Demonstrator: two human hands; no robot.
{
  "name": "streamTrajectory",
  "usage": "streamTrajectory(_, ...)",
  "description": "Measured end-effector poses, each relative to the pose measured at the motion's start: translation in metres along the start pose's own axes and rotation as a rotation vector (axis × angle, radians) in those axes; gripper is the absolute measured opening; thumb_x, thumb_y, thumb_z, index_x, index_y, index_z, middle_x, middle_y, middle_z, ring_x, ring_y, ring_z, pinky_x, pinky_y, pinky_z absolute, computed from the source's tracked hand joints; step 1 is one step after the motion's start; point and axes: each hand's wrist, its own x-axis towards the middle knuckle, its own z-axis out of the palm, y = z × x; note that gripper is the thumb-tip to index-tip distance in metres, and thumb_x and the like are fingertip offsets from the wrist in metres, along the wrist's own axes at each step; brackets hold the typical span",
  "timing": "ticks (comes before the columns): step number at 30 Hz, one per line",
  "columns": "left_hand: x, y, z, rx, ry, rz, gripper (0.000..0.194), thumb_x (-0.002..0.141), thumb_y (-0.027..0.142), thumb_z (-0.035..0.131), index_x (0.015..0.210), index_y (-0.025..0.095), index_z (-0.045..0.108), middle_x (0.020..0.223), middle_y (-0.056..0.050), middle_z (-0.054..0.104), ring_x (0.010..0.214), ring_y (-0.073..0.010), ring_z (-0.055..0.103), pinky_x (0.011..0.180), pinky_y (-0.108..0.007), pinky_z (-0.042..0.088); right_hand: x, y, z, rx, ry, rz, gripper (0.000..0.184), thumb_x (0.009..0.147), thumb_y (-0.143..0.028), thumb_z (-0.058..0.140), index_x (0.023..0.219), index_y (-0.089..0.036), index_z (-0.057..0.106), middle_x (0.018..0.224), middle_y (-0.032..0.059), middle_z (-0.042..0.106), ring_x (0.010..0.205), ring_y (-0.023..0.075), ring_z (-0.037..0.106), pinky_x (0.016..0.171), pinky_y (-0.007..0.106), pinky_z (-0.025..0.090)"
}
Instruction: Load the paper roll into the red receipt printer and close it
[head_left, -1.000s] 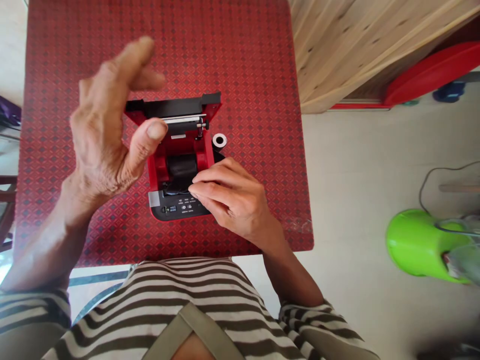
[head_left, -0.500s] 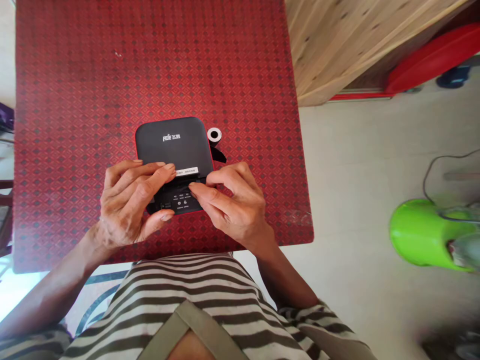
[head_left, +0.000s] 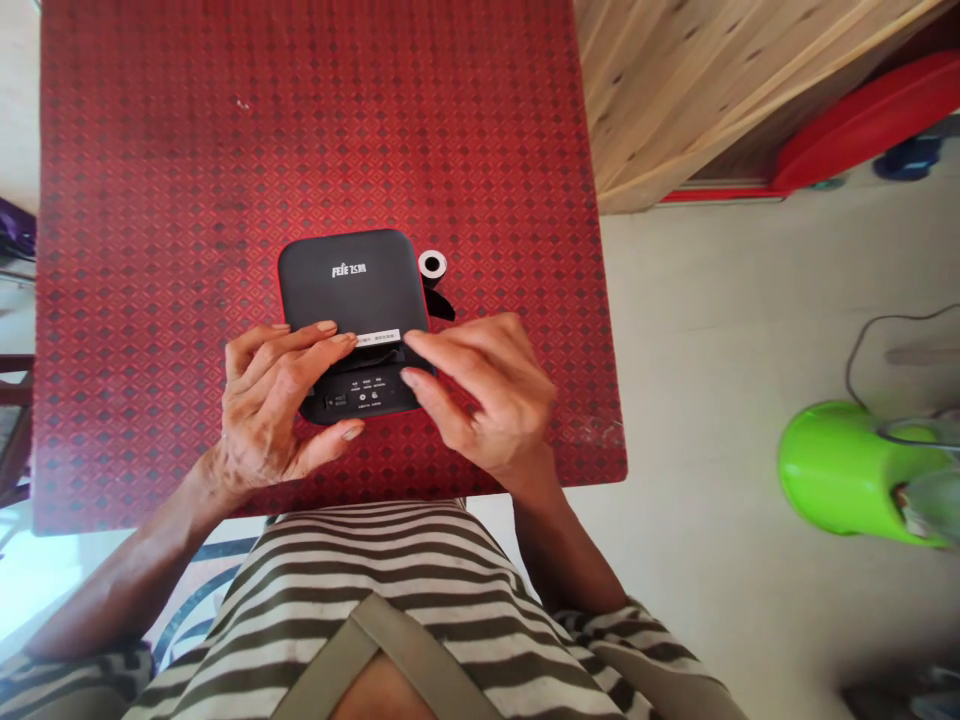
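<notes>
A black receipt printer [head_left: 346,300] with red edging and white lettering lies on the red patterned table. Across its near part runs a dark slot, with a white label along the slot's far side and small printed icons nearer me. My left hand [head_left: 274,400] lies over the printer's left side, fingers stretched out, fingertips by the slot and thumb over the near edge. At the slot's right end is my right hand [head_left: 487,390], its thumb and forefinger apart with nothing visible between them. What lies inside the slot is too dark to make out.
Just right of the printer stands a paper roll [head_left: 433,265] with a black piece [head_left: 440,304] beside it. The red table [head_left: 187,180] ends at my body and on the right. A green bucket-like container [head_left: 832,465] and a cable are on the floor at right.
My right thumb and forefinger have spread apart and the hand has drawn slightly right. More of the slot shows now. My left hand keeps its place on the printer.
</notes>
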Motion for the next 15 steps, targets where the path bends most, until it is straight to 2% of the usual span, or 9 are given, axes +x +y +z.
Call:
streamTrajectory(4, -0.028, 0.002, 0.001, 0.011, 0.156, -0.044, 0.054, 0.099, 0.056, 0.064, 0.144, 0.027, 0.058, 0.125, -0.005, 0.078, 0.119, -0.0290, 0.074, 0.099, -0.048, 0.055, -0.013, 0.021, -0.008, -0.064, 0.095, 0.252, 0.010, 0.104, -0.026, 0.067, 0.103, -0.027, 0.077, 0.086, -0.0002, 0.076, 0.077, 0.0175, 0.067, 0.076, 0.037, 0.053)
streamTrajectory(7, -0.050, -0.002, 0.007, 0.060, 0.198, -0.078, 0.049, 0.094, 0.051, 0.073, 0.135, 0.026, 0.062, 0.117, -0.004, 0.078, 0.113, -0.0269, 0.074, 0.097, -0.046, 0.054, -0.034, 0.049, 0.001, -0.080, 0.111, 0.464, 0.024, 0.106, -0.034, 0.062, 0.089, -0.024, 0.075, 0.077, -0.0004, 0.071, 0.068, 0.0164, 0.060, 0.066, 0.033, 0.048)
streamTrajectory(9, -0.059, -0.007, 0.011, 0.084, 0.191, -0.067, 0.047, 0.090, 0.052, 0.077, 0.128, 0.026, 0.064, 0.112, -0.004, 0.079, 0.108, -0.0264, 0.075, 0.092, -0.044, 0.054, -0.045, 0.065, 0.011, -0.045, 0.089, 0.563, 0.024, 0.105, -0.035, 0.062, 0.088, -0.023, 0.074, 0.077, -0.0001, 0.071, 0.067, 0.0165, 0.061, 0.066, 0.032, 0.047)
streamTrajectory(12, -0.062, -0.013, 0.015, 0.121, 0.164, -0.051, 0.044, 0.088, 0.056, 0.077, 0.119, 0.026, 0.065, 0.106, -0.006, 0.079, 0.103, -0.0270, 0.077, 0.087, -0.044, 0.055, -0.051, 0.075, 0.021, -0.038, 0.054, 0.619, 0.020, 0.102, -0.033, 0.064, 0.088, -0.024, 0.074, 0.079, 0.0002, 0.073, 0.069, 0.0171, 0.063, 0.069, 0.033, 0.050)
streamTrajectory(15, -0.061, -0.016, 0.015, 0.147, 0.150, -0.033, 0.043, 0.087, 0.057, 0.077, 0.113, 0.025, 0.066, 0.104, -0.005, 0.080, 0.101, -0.0270, 0.077, 0.085, -0.044, 0.056, -0.050, 0.074, 0.022, -0.070, 0.042, 0.591, 0.019, 0.100, -0.031, 0.065, 0.085, -0.024, 0.074, 0.080, 0.0005, 0.074, 0.071, 0.0180, 0.064, 0.072, 0.034, 0.051)
